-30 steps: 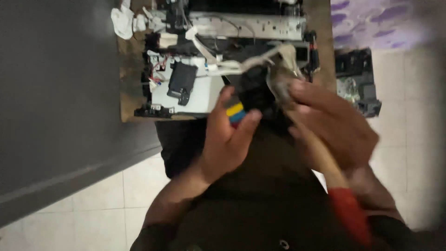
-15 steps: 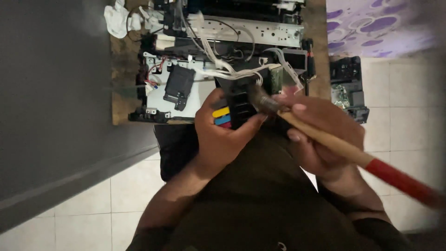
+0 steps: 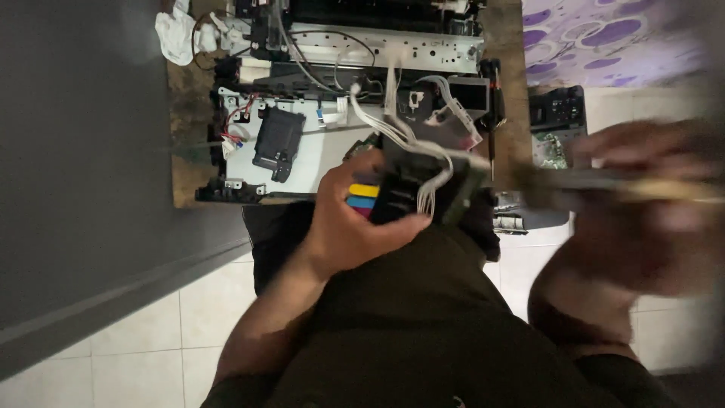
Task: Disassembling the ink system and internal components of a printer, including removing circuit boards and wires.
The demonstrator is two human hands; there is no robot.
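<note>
Printer: the opened printer (image 3: 355,113) lay on a small wooden table (image 3: 185,143) just beyond both hands, its metal plate and loose white cables bare.
Cloth: a patterned purple cloth (image 3: 604,38) lay past the right hand, well apart from the work.
Right hand: the right hand (image 3: 642,204) was a blur, drawn out to the side; it seemed closed around a long tool (image 3: 604,181), though the blur hid how the fingers sat.
Left hand: the left hand (image 3: 362,219) was wrapped firmly around the black ink carriage (image 3: 411,185), held over the lap just in front of the table edge.
Carriage: its yellow, blue and red tabs (image 3: 362,200) showed beside the thumb; white cables (image 3: 408,143) ran from it to the printer.
Doing it well: I judged a steady left grip mattered most, with fingers kept off the face being worked and the cables left slack, not tugged.
Change: half a second earlier the tool's head rested against the carriage beside the left hand; here it had swung away to the right, and the carriage sat slightly more toward the table.
</note>
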